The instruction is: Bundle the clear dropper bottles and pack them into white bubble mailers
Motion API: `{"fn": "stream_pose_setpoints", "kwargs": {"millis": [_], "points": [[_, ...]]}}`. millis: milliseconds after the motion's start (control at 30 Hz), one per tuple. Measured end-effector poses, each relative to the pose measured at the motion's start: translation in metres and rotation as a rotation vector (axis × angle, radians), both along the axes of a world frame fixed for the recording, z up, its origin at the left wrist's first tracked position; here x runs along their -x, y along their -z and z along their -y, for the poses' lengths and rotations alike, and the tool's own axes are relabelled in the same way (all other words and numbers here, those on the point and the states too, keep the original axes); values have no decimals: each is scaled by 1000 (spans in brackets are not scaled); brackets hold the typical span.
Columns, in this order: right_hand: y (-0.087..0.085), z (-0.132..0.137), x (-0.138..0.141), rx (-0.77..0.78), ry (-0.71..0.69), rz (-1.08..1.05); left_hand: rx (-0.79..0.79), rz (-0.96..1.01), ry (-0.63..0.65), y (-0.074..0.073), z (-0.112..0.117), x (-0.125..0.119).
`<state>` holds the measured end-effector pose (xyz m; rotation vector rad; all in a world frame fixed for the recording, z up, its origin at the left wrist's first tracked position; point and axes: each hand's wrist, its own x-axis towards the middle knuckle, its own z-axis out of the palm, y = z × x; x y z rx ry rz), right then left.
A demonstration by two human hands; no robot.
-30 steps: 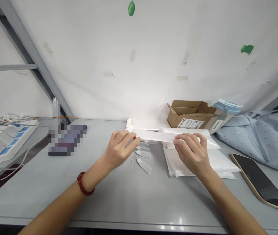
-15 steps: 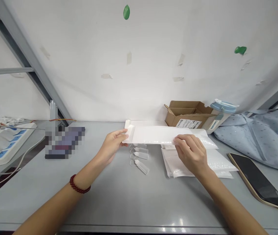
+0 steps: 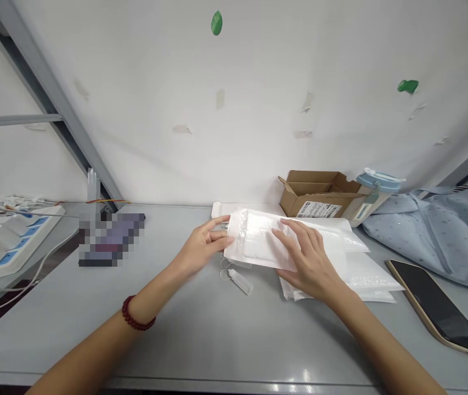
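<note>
A white bubble mailer point(image 3: 258, 238) is held a little above the grey table point(image 3: 201, 329), tilted so its flat face shows. My left hand point(image 3: 203, 247) grips its left end with fingers closed round the edge. My right hand point(image 3: 305, 258) holds its right part, fingers spread over the face and thumb beneath. Under the mailer lie small white dropper bottles point(image 3: 240, 280) with ring caps. A stack of more white mailers point(image 3: 365, 274) rests to the right, partly behind my right hand.
An open cardboard box point(image 3: 320, 197) and a blue-lidded cup point(image 3: 376, 192) stand at the back right. A blue cloth point(image 3: 443, 230) and a dark tablet point(image 3: 443, 315) lie far right. A blurred dark object point(image 3: 110, 238) and a power strip point(image 3: 11, 230) sit left.
The mailer has turned from edge-on to face-up and come closer to me. My right hand has slid leftwards along it and now lies spread over its face.
</note>
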<state>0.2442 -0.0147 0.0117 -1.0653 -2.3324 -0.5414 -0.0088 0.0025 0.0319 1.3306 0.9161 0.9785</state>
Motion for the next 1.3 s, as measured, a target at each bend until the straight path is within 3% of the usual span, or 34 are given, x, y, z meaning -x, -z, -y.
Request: {"fn": "stream_pose_setpoints", "kwargs": {"millis": [133,367,567,800,933,1133,1300], "points": [[-1,7,6,93,-72,-11,-109,-109,112,2,13,-14],[0,15,12,227,-126,11,-228,-226,114,13,44,-41],[-2,15,9,106,-203,-48,-192,-338,158,15,53,-44],[-6,18,2,-117,-320,-229,-484,-453,127,27,60,-49],[-5,14,0,-56,-278,-148,-523,-475,106,27,57,-47],[-6,5,-5,-38,-197,-169,-499,-548,72,4,34,-24],[-8,1,-10,-42,-98,-229,-404,-809,241,2,16,-1]]}}
